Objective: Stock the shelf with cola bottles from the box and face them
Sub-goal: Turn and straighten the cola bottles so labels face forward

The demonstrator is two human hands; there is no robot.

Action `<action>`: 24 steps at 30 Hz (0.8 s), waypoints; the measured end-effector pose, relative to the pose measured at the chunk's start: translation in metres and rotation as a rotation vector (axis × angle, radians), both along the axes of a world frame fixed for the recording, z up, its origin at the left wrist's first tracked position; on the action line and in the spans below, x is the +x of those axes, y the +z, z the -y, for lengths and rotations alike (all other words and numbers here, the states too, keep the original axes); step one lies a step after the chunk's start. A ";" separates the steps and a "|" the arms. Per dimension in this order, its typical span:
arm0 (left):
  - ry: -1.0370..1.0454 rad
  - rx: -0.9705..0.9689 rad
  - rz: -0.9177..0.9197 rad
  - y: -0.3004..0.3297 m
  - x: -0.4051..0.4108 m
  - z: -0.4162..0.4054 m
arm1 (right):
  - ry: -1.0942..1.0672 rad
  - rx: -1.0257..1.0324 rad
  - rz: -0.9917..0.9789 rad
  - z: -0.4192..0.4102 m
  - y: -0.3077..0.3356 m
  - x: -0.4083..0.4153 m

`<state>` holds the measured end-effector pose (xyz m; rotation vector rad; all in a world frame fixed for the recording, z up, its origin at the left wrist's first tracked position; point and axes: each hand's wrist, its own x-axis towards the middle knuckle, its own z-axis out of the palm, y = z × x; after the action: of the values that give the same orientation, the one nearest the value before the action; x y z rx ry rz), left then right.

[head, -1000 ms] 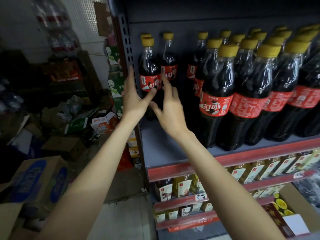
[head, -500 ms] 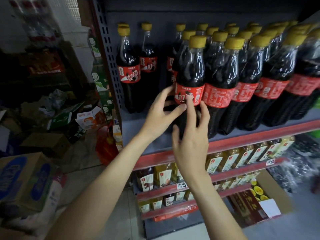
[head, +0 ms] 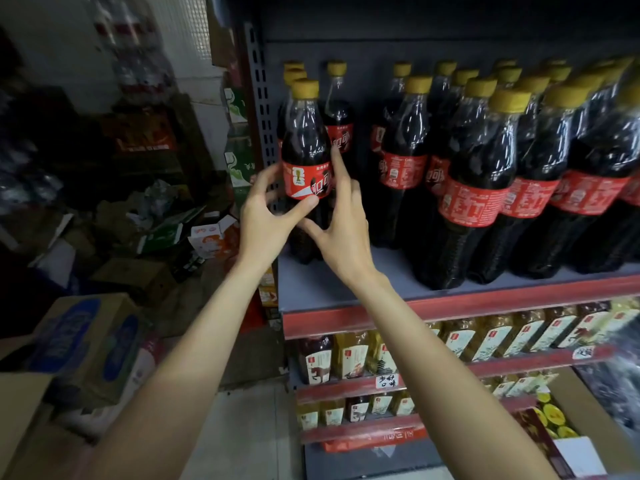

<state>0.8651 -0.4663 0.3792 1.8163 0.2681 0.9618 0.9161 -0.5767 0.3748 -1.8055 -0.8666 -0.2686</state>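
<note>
A cola bottle [head: 304, 140] with a yellow cap and red label stands at the far left of the grey shelf [head: 346, 285]. My left hand [head: 266, 216] wraps its label from the left, thumb across the front. My right hand [head: 343, 223] touches the same bottle from the right, index finger raised along its side. More cola bottles [head: 478, 174] fill the shelf to the right in rows, with a gap between them and the left bottles. A second bottle [head: 338, 109] stands behind the held one.
Lower shelves hold small tea bottles [head: 349, 355]. An open carton [head: 581, 431] sits on the floor at the lower right. To the left lie blue-printed cardboard boxes [head: 83, 344] and scattered packaging [head: 166, 230]. The shelf's perforated upright [head: 258, 98] runs beside the bottle.
Both hands have moved left from the front bottle of the full rows to the leftmost bottle. The left hand now grips its label.
</note>
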 end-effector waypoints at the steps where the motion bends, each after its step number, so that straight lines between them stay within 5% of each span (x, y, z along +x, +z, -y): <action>1: 0.002 0.000 0.001 -0.001 0.002 -0.003 | -0.001 -0.004 0.002 -0.003 0.000 0.001; 21: -0.111 0.030 -0.055 -0.011 0.011 -0.016 | -0.001 -0.050 0.142 -0.003 -0.006 0.011; 24: 0.024 0.126 0.066 -0.012 0.004 -0.008 | -0.072 0.046 0.171 0.024 -0.015 0.006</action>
<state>0.8694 -0.4588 0.3672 1.8956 0.1921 1.0738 0.9226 -0.6007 0.3597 -1.7921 -0.9072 -0.4909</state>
